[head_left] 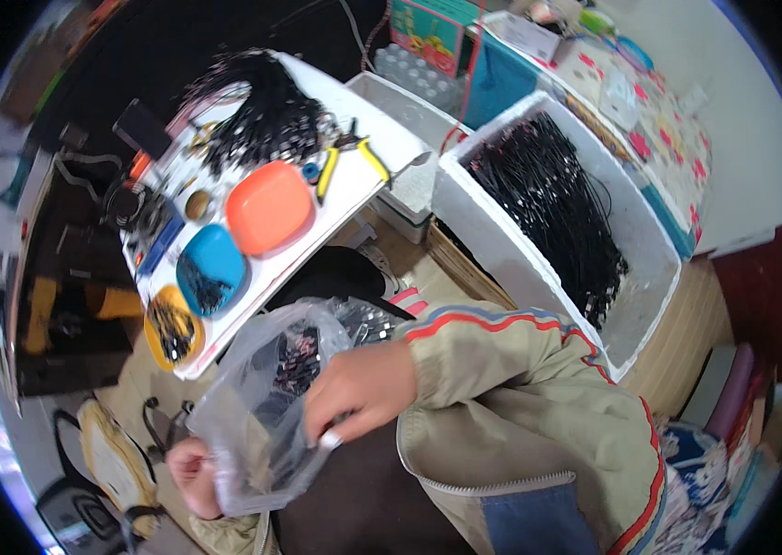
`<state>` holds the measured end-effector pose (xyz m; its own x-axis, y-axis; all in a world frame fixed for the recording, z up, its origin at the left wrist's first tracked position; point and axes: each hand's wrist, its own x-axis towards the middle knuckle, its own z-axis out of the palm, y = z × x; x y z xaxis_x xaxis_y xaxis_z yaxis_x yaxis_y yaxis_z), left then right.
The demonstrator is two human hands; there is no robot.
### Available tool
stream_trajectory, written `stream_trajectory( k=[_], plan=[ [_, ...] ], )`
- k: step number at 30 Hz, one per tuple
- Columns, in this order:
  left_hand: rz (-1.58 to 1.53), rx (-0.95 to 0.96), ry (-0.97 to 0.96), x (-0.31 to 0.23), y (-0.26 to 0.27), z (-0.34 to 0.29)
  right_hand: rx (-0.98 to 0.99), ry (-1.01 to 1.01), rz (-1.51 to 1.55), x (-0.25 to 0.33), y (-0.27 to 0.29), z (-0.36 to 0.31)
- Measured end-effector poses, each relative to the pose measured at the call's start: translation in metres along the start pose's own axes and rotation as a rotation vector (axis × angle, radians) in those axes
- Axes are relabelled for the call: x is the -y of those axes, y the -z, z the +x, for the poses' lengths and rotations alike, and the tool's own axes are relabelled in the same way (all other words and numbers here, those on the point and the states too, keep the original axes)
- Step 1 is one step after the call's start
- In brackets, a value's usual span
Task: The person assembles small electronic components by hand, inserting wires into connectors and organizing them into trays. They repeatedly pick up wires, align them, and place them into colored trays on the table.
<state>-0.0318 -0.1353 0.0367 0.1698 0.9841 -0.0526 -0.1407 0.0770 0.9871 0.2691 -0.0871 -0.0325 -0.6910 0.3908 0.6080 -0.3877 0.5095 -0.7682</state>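
A clear plastic bag (252,407) lies across my lap with its mouth toward me. Inside it are dark pieces (298,356) with shiny and reddish bits, too blurred to name. My left hand (194,476) is closed on the bag's left edge. At the opposite side of the mouth, my right hand (363,388) has its fingers curled round the plastic. Something small and white (330,439) shows at its fingertips; I cannot tell what it is.
A white table (354,92) carries an orange tray (270,208), a blue tray (197,250) and a yellow tray (152,324), black cables (266,125) and yellow-handled pliers (328,176). On my right stands a foam box (502,231) of black cables. A sandal-like shape (118,453) is lower left.
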Motion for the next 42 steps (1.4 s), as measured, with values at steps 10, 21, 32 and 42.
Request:
stream_trajectory(
  k=[10, 21, 32, 42],
  plan=[
    [0.457, 0.624, 0.567, 0.105, -0.096, 0.139, -1.874, -0.594, 0.621, -0.204, 0.109, -0.18],
    [0.326, 0.288, 0.931, 0.166, -0.062, 0.168, -1.818, -0.794, -0.584, -0.43, 0.257, -0.219],
    [0.317, 0.19, 1.059, 0.174, -0.063, 0.218, -1.799, -1.116, -1.3, -0.424, 0.362, -0.242],
    [0.269, 0.24, 1.002, 0.175, -0.062, 0.219, -1.943, -0.216, 0.021, -0.401, 0.344, -0.203]
  ],
)
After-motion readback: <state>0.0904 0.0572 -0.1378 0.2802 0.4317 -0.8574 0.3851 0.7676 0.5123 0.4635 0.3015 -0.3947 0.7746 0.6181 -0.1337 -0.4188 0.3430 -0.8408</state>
